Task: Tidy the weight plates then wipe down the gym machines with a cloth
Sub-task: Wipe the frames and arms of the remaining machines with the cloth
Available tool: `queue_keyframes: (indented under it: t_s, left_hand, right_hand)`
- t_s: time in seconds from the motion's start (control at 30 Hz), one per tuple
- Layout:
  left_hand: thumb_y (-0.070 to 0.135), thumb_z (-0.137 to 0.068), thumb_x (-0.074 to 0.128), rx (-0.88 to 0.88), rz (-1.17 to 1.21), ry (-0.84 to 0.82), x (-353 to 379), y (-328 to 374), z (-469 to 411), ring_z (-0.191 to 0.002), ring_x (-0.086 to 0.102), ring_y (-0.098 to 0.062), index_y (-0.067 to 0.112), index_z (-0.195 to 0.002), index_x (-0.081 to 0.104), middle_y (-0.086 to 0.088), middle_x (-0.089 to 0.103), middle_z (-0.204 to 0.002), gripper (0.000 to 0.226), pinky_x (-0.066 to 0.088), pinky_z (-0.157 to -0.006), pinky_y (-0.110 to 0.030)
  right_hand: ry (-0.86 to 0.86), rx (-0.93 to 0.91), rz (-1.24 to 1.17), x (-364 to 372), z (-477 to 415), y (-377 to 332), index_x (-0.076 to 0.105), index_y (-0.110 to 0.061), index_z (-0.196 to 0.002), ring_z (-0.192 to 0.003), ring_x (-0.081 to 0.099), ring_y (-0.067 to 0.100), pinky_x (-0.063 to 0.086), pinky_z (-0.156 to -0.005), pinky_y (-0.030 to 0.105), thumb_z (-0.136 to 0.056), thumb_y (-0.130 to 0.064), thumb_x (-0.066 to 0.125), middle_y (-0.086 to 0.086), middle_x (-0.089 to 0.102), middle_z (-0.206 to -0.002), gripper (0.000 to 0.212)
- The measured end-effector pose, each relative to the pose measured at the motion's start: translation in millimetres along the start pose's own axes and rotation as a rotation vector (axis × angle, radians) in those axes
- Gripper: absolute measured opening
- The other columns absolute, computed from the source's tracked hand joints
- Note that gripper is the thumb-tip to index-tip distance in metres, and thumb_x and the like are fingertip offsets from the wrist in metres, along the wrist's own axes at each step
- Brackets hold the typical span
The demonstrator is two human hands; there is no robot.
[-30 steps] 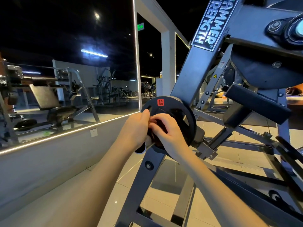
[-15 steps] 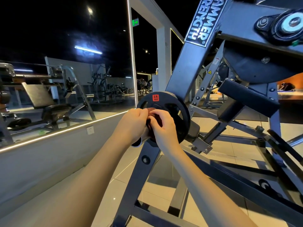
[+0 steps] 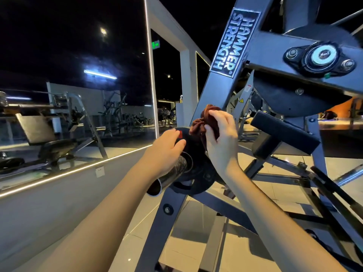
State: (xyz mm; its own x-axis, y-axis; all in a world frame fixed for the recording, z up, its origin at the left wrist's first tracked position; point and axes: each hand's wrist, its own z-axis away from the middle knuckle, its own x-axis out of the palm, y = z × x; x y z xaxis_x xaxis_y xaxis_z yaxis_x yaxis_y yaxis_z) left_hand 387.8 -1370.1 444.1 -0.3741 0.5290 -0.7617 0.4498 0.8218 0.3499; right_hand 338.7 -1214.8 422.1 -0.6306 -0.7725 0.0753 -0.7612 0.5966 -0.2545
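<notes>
The big grey gym machine (image 3: 222, 91) fills the right side, with its slanted beam going up past the name sticker. A long mirror (image 3: 78, 75) covers the wall on the left and shows other machines in it.

Low on the beam, a black weight plate (image 3: 196, 169) sits on a shiny steel peg (image 3: 170, 174). The peg's open end points toward the person. The plate looks pushed well back, close to the beam.

The left hand (image 3: 165, 150) lies over the top edge of the plate with its fingers mostly straight, gripping nothing. The right hand (image 3: 222, 140) is raised just above the plate and pinches a bunched brown cloth (image 3: 198, 124) between thumb and fingers. The cloth touches the beam and hangs down to the plate. A small red label (image 3: 180, 133) peeks out on the plate beside the left fingers.

The plate seems tidy, so the wiping part looks ready to start on the beam.

A few things could go wrong. The cloth is held by only a small pinch, so a hard rub could pull it loose and drop it on the floor. A loose end could also catch behind the plate. And if the left hand tugs the plate toward the peg's open end, it could slide off and fall on the tiles.
</notes>
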Motion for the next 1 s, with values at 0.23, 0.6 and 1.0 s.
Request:
queue_keyframes:
  t_s: [0.23, 0.6, 1.0]
  left_hand:
    - [0.043, -0.098, 0.027, 0.004, -0.056, 0.003, 5.2, 0.3, -32.5, -0.121, 0.045, -0.023, 0.016, -0.12, 0.047, -0.004, 0.048, -0.131, 0.04, 0.038, -0.102, -0.052]
    - [0.04, -0.104, 0.026, 0.032, -0.139, -0.071, 10.6, 0.2, -46.9, -0.145, 0.017, -0.016, 0.018, -0.15, 0.025, -0.001, 0.023, -0.158, 0.051, 0.018, -0.117, -0.044]
    - [0.048, -0.102, 0.023, 0.006, -0.253, -0.045, 23.9, 0.8, -53.1, -0.149, 0.001, -0.021, 0.022, -0.153, 0.011, 0.004, 0.005, -0.162, 0.058, 0.007, -0.116, -0.055]
  right_hand:
    - [-0.385, -0.081, 0.032, 16.9, -12.0, 37.3, 0.064, -0.008, -0.121, -0.113, 0.056, 0.021, 0.043, -0.1, 0.029, -0.095, -0.013, 0.054, 0.007, 0.063, -0.118, 0.028]
    - [-0.416, -0.716, 0.566, 29.3, -64.4, 84.0, 0.069, -0.02, -0.116, -0.131, 0.037, 0.03, 0.03, -0.111, 0.053, -0.078, -0.012, 0.079, 0.009, 0.055, -0.139, 0.04]
    - [-0.41, -0.743, 0.694, 21.3, -68.4, 76.9, 0.062, -0.017, -0.127, -0.134, 0.041, 0.035, 0.023, -0.112, 0.054, -0.077, -0.015, 0.077, 0.01, 0.05, -0.144, 0.052]
